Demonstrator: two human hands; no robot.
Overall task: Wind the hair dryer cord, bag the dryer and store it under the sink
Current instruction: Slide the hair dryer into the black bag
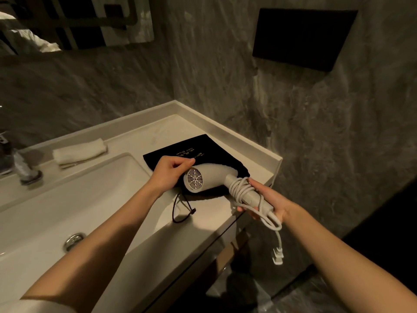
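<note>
A white hair dryer (209,175) lies over a black drawstring bag (187,147) on the counter's right end, its rear grille facing me. My right hand (268,199) grips the dryer's handle, where the white cord (240,188) is wound in several loops. The cord's loose end hangs past the counter edge with the plug (278,256) dangling. My left hand (171,169) pinches the bag's edge beside the dryer's body. The bag's drawstring (180,211) trails toward me on the counter.
A white sink basin (67,199) with a metal drain (73,240) fills the left. A rolled white towel (79,151) lies behind it, and a tap (24,170) stands at far left. Marble walls close in behind and right. An open space lies below the counter (225,256).
</note>
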